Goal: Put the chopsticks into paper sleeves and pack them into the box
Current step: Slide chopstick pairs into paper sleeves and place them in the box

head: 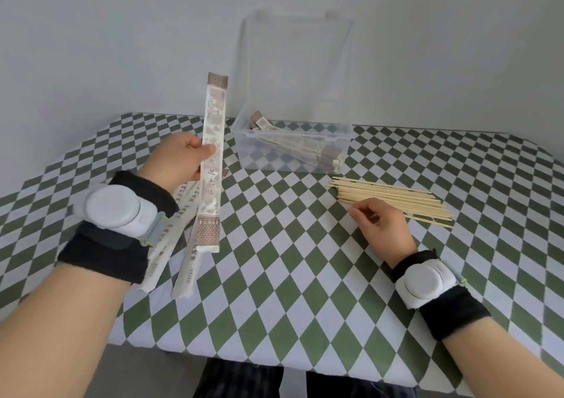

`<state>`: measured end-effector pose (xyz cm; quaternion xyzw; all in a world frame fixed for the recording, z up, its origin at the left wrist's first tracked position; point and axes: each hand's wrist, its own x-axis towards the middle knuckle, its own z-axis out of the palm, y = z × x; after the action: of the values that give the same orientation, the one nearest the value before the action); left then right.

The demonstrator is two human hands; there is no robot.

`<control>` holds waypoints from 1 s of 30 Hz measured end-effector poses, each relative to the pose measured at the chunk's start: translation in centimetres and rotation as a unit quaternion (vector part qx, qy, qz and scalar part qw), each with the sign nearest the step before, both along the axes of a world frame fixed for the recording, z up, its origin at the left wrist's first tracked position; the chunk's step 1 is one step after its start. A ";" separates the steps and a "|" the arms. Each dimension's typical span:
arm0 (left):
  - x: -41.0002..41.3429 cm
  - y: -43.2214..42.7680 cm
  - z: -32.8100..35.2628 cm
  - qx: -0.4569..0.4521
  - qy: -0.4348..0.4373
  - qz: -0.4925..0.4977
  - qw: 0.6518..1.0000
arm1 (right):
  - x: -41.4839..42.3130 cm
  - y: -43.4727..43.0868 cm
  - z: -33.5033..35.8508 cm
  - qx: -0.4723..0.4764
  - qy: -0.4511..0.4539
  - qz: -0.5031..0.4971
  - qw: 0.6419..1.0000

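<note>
Left hand pinches one paper sleeve upright; one clear box stands beyond it.
At least two spare sleeves lie under that wrist. Right hand curls over a chopstick pile, uncountable; grip unclear. The box holds several filled sleeves.

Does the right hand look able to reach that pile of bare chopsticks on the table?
Probably yes: the right hand is right at the near edge of the bare chopsticks, and nothing lies between them.
</note>
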<state>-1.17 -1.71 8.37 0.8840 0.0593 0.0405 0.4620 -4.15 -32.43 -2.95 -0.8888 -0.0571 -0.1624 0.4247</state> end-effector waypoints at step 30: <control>1.5 -12.1 -10.8 -0.644 0.146 -0.073 0.747 | 0.4 0.4 0.0 0.008 0.145 0.112 0.983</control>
<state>0.37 -13.84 -2.41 0.3733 0.0735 -0.1712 0.9088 -3.74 -32.04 -3.00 -0.8875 -0.0925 0.0162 0.4512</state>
